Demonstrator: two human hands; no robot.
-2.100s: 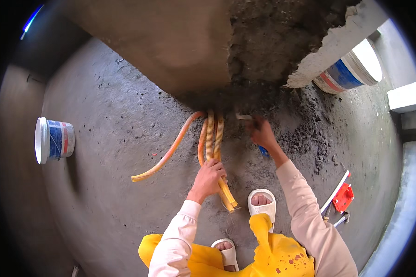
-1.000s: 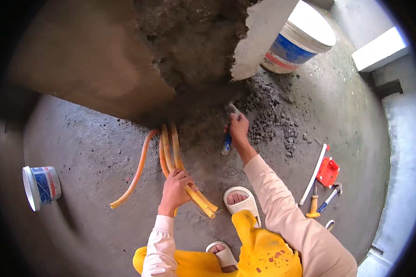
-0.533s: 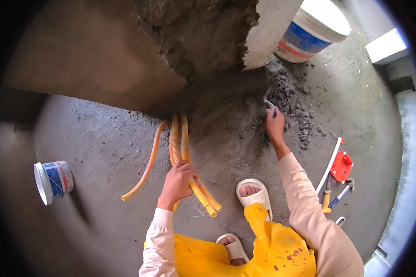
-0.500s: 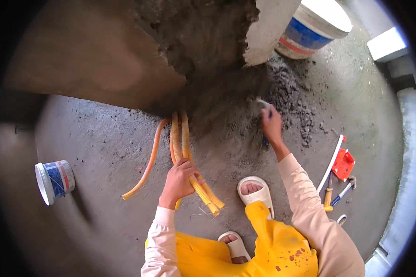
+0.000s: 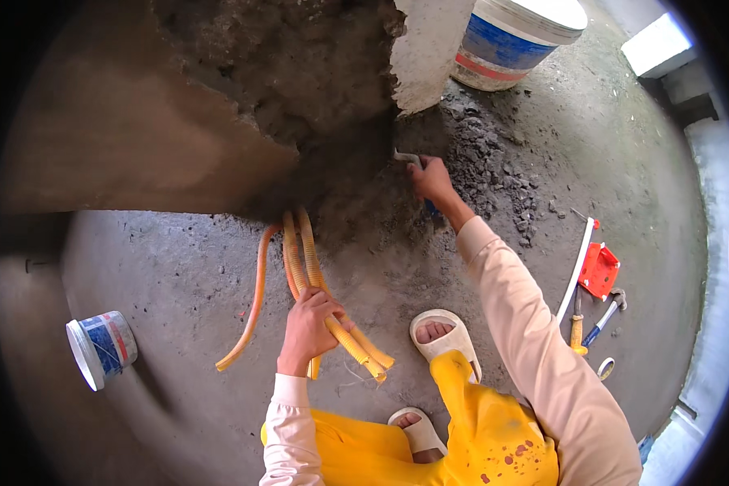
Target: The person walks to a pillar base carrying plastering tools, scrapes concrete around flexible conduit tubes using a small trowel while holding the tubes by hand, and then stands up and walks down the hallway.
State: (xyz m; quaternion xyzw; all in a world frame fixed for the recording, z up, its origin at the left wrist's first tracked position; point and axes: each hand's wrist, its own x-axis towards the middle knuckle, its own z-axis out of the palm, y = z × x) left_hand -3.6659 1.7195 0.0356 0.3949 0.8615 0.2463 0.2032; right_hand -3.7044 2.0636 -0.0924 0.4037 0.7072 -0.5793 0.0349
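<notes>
My left hand [image 5: 308, 322] grips a bundle of yellow corrugated conduits [image 5: 352, 347] that emerge from under the plastered column [image 5: 121, 162]; one separate orange-yellow conduit [image 5: 253, 320] curves off to the left. My right hand [image 5: 434, 182] is closed on a trowel-like tool [image 5: 405, 155] with a metal end and blue handle, held at the foot of the column. There the rough, dark mortar patch [image 5: 283, 73] meets a jagged pale plaster edge [image 5: 421, 57], with the tool's tip in shadow. Dark rubble [image 5: 490, 154] is heaped just right of my hand.
A small bucket [image 5: 105, 344] lies on its side at left; a large bucket [image 5: 506, 57] stands behind the column. At right lie a white pipe [image 5: 575, 267], red plastic box [image 5: 598, 270], hammer [image 5: 603, 320], yellow-handled tool [image 5: 577, 332] and tape roll [image 5: 606, 368]. My sandalled feet are below.
My right hand and tool have moved up and left toward the column's base. My left hand still grips the conduits. The whole view has shifted slightly.
</notes>
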